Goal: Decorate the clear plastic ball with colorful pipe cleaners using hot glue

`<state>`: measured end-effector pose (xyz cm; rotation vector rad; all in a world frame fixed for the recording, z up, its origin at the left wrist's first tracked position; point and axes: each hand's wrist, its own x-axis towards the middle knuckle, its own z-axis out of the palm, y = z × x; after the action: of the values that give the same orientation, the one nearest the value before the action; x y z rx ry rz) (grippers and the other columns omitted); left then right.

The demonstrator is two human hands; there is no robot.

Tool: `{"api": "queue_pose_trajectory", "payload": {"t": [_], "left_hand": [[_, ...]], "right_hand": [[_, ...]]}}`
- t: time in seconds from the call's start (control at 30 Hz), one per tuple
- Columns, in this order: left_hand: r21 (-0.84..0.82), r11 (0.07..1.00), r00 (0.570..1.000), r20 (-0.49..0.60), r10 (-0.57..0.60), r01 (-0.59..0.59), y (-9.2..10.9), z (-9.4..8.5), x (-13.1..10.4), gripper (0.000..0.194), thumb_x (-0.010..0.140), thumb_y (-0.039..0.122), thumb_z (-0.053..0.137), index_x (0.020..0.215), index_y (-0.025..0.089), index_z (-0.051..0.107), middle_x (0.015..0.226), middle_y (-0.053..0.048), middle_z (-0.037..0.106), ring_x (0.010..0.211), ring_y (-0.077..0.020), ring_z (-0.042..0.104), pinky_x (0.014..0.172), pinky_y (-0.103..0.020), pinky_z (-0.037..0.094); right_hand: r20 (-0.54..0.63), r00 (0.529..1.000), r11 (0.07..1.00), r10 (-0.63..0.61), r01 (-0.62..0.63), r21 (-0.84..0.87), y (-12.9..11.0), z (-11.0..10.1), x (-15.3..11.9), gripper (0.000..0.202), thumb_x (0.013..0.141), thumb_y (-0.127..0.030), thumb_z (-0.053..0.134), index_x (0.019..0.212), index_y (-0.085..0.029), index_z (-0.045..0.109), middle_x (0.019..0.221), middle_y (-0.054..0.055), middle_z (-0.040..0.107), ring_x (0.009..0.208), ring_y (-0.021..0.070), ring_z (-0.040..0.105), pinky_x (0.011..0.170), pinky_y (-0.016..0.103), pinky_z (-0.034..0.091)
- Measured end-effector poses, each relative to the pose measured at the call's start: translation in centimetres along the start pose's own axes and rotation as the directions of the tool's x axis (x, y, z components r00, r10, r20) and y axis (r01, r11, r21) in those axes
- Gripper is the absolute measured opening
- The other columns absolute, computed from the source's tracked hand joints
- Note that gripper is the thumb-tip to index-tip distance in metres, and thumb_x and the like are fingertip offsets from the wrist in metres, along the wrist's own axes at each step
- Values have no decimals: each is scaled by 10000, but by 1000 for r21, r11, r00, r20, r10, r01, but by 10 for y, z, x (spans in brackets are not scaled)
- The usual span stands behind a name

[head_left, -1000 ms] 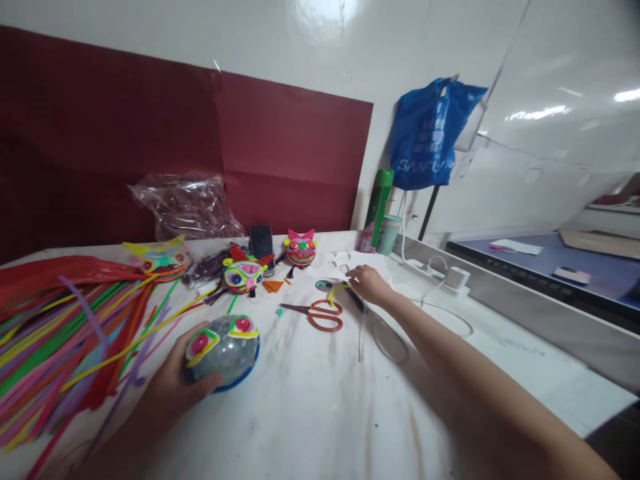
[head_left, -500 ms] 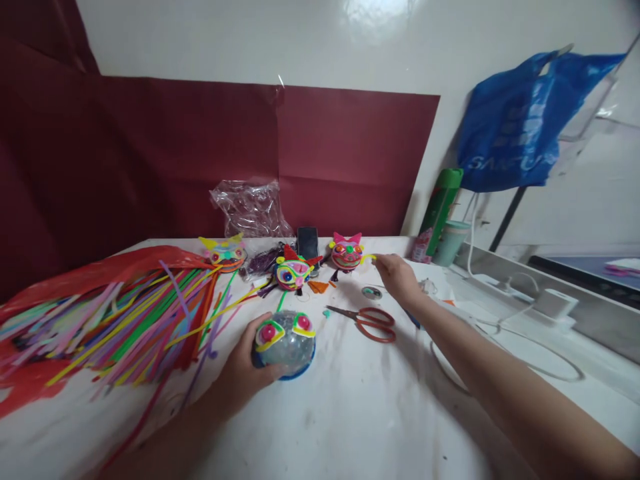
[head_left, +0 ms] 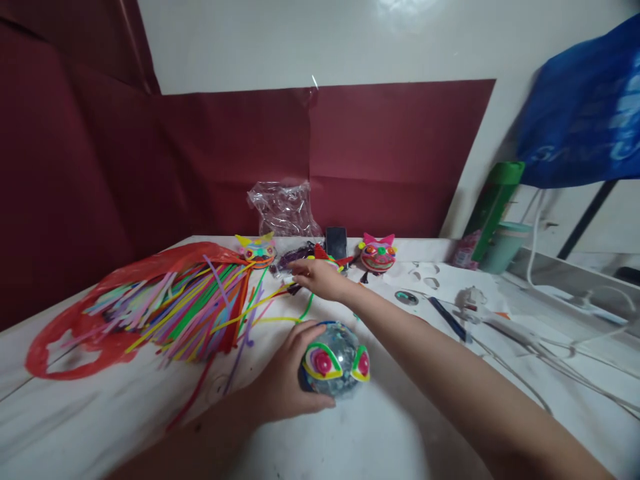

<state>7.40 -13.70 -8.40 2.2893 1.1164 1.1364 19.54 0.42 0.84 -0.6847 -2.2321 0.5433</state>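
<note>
My left hand (head_left: 287, 377) is wrapped round the left side of a clear, round ball (head_left: 345, 340) with blue on it and two foam eyes in pink, white, green and yellow. My right hand (head_left: 320, 277) reaches across above the table with its fingers stretched to the left, nothing visible in them. It partly covers a lion-head ornament with red ears (head_left: 323, 252). Close to its fingertips lies a dark purple tassel bundle (head_left: 300, 253). A yellow fuzzy strip (head_left: 277, 320) and a green fuzzy strip (head_left: 307, 307) lie behind the ball.
Colourful pipe cleaners (head_left: 185, 313) spread over a red plastic bag (head_left: 55, 353) at left. Two more lion heads, yellow-eared (head_left: 257, 252) and pink-eared (head_left: 379, 255), stand behind. A phone (head_left: 336, 241), tape roll (head_left: 407, 298), dark blue tool (head_left: 447, 319) and cables (head_left: 520, 383) are around.
My right hand has moved left, from beside the pink-eared head to the red-eared one. My head view has turned left. My forearm now hides the scissors, and a yellow strip lies behind the ball.
</note>
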Motion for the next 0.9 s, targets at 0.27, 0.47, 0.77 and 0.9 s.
{"api": "queue_pose_trajectory", "payload": {"t": [0.27, 0.47, 0.77, 0.9], "left_hand": [[-128, 989, 995, -51, -84, 77, 9, 3, 4, 905, 480, 214, 846, 1301, 236, 467, 1330, -123, 491, 1257, -361, 440, 1077, -501, 361], [-236, 945, 963, -89, -254, 228, 9, 7, 2, 889, 504, 178, 824, 1311, 225, 453, 1304, -113, 509, 1215, -333, 479, 1049, -467, 382], [-404, 856, 923, -64, -379, 324, 2, 5, 5, 833, 539, 156, 765, 1304, 185, 437, 1300, -125, 523, 1198, -330, 499, 1020, -452, 402], [-406, 866, 935, -70, -349, 293, -1, 6, 5, 851, 545, 217, 781, 1316, 166, 424, 1322, -143, 508, 1217, -343, 486, 1028, -466, 396]], "right_hand": [[-129, 986, 990, 103, -88, 113, -3, -41, -53, 256, 876, -383, 451, 773, -183, 573, 599, -6, 595, 531, 129, 515, 530, 236, 417], [-219, 937, 959, 274, -247, 140, 4, -53, -104, 384, 847, -563, 479, 700, -210, 516, 557, -22, 523, 522, 132, 467, 532, 254, 393], [-200, 912, 913, 358, -297, 279, 15, -26, -154, 377, 862, -566, 464, 942, -204, 535, 868, 52, 626, 768, 183, 586, 695, 316, 484], [-43, 959, 916, 278, -252, 312, 17, -13, -165, 606, 801, -576, 585, 1251, -192, 453, 1247, 147, 542, 1063, 254, 562, 848, 394, 492]]}}
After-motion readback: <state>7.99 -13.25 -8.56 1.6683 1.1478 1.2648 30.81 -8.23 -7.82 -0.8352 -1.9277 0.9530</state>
